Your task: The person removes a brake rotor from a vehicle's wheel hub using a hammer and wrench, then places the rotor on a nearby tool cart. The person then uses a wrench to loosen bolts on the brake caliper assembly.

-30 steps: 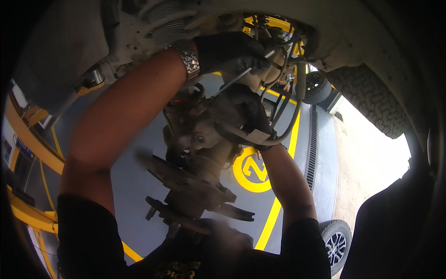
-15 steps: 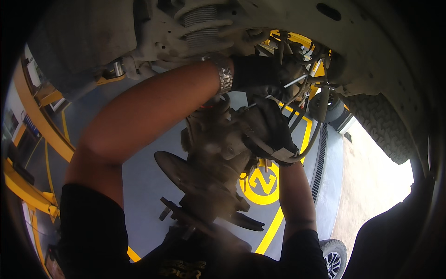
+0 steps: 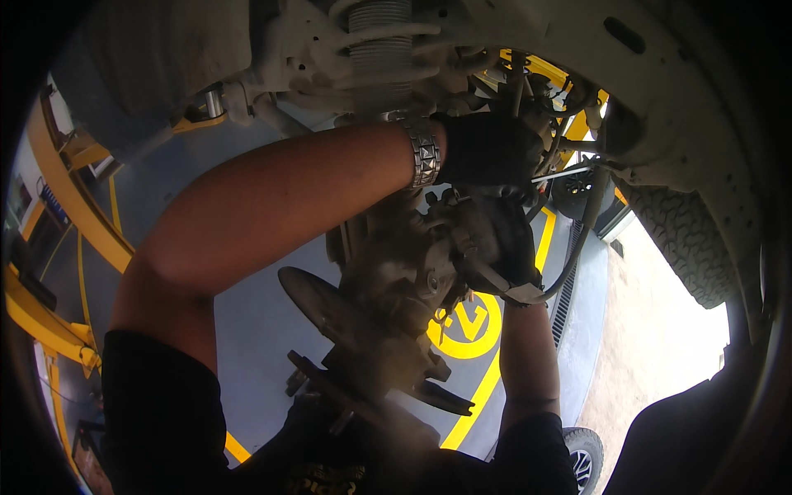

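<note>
My left hand (image 3: 493, 153), in a black glove with a metal watch at the wrist, is closed at the upper middle. A thin silver metal rod (image 3: 563, 174) sticks out from its fist to the right. Just below, my right hand (image 3: 510, 239), also black-gloved, is up against the back of the dirty steering knuckle (image 3: 388, 260). Its fingers are mostly hidden behind the left hand and the metal parts. A dark hose (image 3: 576, 257) loops past my right wrist. The brake disc (image 3: 312, 304) stands edge-on, nearer to me.
A coil spring (image 3: 380, 49) and the underside of a raised vehicle hang overhead. The wheel arch (image 3: 660, 99) curves along the right, with a tyre (image 3: 681, 235) beyond it. Yellow lift arms (image 3: 70, 330) stand at left. The grey floor (image 3: 256, 355) has yellow lines.
My left hand has moved slightly right and down, and the rod has swung to a flatter angle. My right hand has shifted a little right. The knuckle shows somewhat turned, and the view has shifted slightly.
</note>
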